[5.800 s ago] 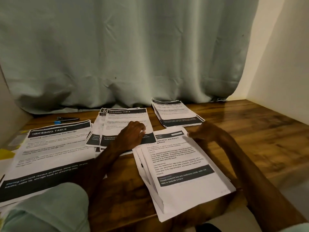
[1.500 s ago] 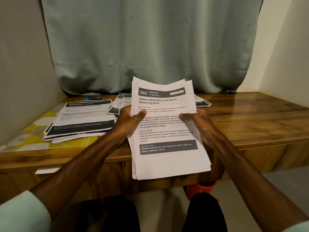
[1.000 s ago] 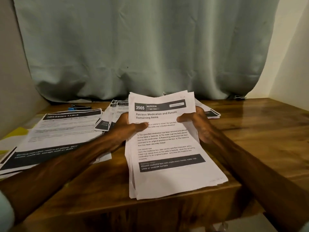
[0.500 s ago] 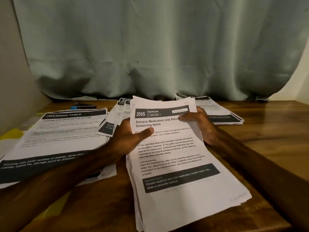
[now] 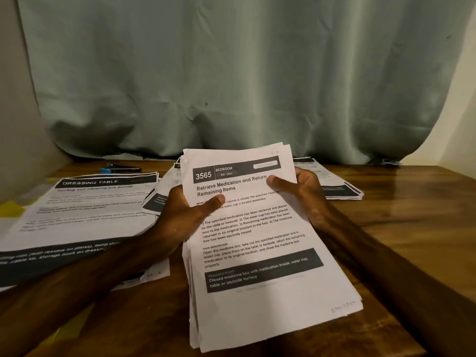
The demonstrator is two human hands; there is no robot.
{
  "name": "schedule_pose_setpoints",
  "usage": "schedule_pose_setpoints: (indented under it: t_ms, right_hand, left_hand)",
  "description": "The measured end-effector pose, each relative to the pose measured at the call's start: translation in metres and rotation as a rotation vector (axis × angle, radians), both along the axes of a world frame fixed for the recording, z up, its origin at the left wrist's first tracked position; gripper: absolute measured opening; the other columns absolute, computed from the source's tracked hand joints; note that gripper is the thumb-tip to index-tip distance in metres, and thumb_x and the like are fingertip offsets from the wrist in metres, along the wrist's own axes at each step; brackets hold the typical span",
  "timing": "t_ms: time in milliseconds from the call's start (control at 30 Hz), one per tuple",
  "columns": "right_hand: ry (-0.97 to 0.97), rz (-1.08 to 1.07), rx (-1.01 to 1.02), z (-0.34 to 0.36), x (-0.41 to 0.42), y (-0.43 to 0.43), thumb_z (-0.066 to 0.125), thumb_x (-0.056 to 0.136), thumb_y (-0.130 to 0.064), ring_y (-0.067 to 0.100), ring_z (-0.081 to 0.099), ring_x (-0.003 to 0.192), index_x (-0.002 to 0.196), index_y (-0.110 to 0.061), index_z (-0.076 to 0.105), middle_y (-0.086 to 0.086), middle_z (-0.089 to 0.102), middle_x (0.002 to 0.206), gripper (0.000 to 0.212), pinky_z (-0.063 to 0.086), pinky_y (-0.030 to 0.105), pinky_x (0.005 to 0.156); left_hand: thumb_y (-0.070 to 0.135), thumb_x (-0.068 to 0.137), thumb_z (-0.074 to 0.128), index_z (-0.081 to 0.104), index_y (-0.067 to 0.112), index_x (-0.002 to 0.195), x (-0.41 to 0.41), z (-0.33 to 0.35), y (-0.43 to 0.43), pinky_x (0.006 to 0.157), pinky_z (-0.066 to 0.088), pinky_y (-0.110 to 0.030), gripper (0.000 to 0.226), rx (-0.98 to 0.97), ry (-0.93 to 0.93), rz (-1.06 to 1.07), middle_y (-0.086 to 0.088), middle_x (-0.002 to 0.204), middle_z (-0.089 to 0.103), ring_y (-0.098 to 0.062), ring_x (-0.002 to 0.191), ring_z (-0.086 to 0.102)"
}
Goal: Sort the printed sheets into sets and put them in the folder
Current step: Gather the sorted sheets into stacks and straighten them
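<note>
White printed-sheet stack (image 5: 260, 253) gripped over the wooden counter (image 5: 401, 210).
Left hand (image 5: 185, 215) and right hand (image 5: 301, 191) pinch its upper edges; light, floppy paper likely fans, so grip both sides.

Left forearm (image 5: 90, 274) and left hand (image 5: 180, 220) are bare, likewise right forearm (image 5: 381, 256) and right hand (image 5: 305, 193)

Bare worktop (image 5: 417, 228) lies open on the right. The dressing-table pile (image 5: 85, 210) covers the left, a middle pile (image 5: 159, 199) just beside it, a rear pile (image 5: 342, 189) at back right. The held stack (image 5: 257, 253) fills the centre; the curtain (image 5: 231, 86) closes the rear.
</note>
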State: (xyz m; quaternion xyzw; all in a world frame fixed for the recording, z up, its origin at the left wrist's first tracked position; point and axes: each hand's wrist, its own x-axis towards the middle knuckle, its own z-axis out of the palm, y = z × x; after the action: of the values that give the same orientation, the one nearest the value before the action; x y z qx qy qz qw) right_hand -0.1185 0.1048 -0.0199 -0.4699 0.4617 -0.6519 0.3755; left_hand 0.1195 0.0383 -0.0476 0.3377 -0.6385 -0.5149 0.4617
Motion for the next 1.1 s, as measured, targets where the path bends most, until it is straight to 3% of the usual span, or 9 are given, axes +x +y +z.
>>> schedule_pose_setpoints:
  t_ms: [100,200,300,433,567,867,1100]
  right_hand:
    - [0.041,-0.042,0.042,-0.003,-0.001,-0.006,0.071,0.090,-0.005,0.037,0.074,0.097,0.114,-0.008,0.070,0.013,0.077,0.108,0.024,0.063,0.045,0.081]
    - [0.103,-0.088,0.059,-0.003,-0.002,-0.007,0.074,0.090,-0.013,0.031,0.076,0.092,0.117,-0.012,0.069,0.005,0.079,0.103,0.027,0.063,0.041,0.074]
    - [0.092,-0.099,0.047,-0.002,-0.002,-0.007,0.073,0.091,-0.014,0.029,0.077,0.090,0.111,-0.015,0.071,0.004,0.079,0.101,0.021,0.063,0.038,0.072]
    - [0.075,-0.110,0.032,-0.003,-0.004,-0.009,0.072,0.092,-0.011,0.034,0.075,0.097,0.112,-0.012,0.071,0.009,0.078,0.106,0.020,0.061,0.046,0.085]
    - [0.028,-0.069,0.079,-0.002,-0.002,-0.009,0.070,0.093,-0.010,0.036,0.074,0.100,0.120,-0.008,0.067,0.013,0.076,0.113,0.028,0.059,0.052,0.090]
    - [0.002,-0.044,0.030,0.006,0.003,0.010,0.078,0.086,-0.013,0.034,0.076,0.094,0.122,-0.012,0.068,0.008,0.077,0.110,0.037,0.064,0.045,0.077]
    - [-0.004,-0.148,0.058,0.008,-0.002,0.010,0.079,0.085,-0.012,0.029,0.078,0.084,0.110,-0.007,0.073,0.008,0.079,0.100,0.026,0.063,0.034,0.063]
  left_hand:
    - [0.013,0.083,0.081,0.069,0.016,0.118,0.002,0.003,0.001,0.086,0.061,-0.050,0.038,0.026,0.068,-0.008,-0.001,0.107,0.078,-0.022,0.095,0.076]
    - [0.017,0.084,0.079,0.068,0.017,0.119,0.003,0.006,0.002,0.079,0.063,-0.043,0.036,0.029,0.089,-0.020,-0.001,0.107,0.078,-0.019,0.093,0.077]
    - [0.027,0.089,0.075,0.069,0.019,0.117,0.003,0.010,0.000,0.085,0.061,-0.048,0.030,0.088,0.118,-0.037,-0.001,0.105,0.079,-0.023,0.093,0.077]
    - [0.026,0.092,0.071,0.070,0.018,0.117,0.003,0.013,-0.001,0.092,0.058,-0.054,0.026,0.127,0.139,-0.033,-0.005,0.108,0.078,-0.028,0.098,0.075]
    - [0.020,0.093,0.071,0.070,0.016,0.115,0.005,0.013,0.003,0.082,0.063,-0.044,0.022,0.056,0.107,-0.005,-0.002,0.106,0.078,-0.024,0.095,0.076]
    - [0.022,0.085,0.081,0.072,0.016,0.115,0.014,0.019,-0.003,0.085,0.061,-0.050,0.032,0.059,0.154,0.090,-0.002,0.106,0.078,-0.023,0.092,0.077]
    - [0.036,0.090,0.074,0.066,0.022,0.126,0.011,0.017,-0.008,0.092,0.060,-0.047,0.040,0.048,0.091,0.026,0.005,0.112,0.077,-0.018,0.098,0.076]
